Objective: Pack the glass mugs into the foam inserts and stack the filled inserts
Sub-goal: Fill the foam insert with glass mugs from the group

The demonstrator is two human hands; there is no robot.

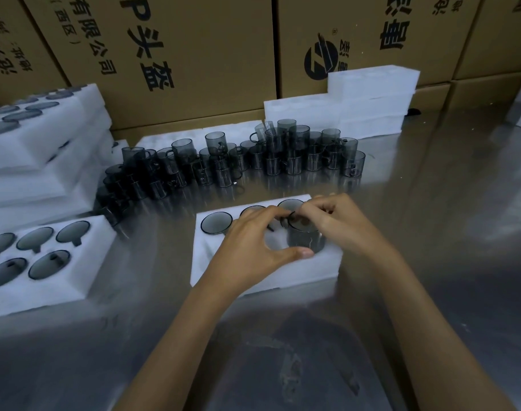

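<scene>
Both hands seat a smoked glass mug (305,237) into the foam insert's (253,274) near-right pocket: right hand (339,223) fingers pinch its rim, left hand (253,241) curls around the side. Lower it straight, handle aligned with the notch.

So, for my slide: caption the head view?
Both hands seat a glass mug in a foam insert.

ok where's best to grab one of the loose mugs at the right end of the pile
Take the end mug by its glass wall from above and the right: it stands upright, rim up, with open table on that side. Its neighbours crowd the left, and the thin handle looks a poorer hold.
</scene>
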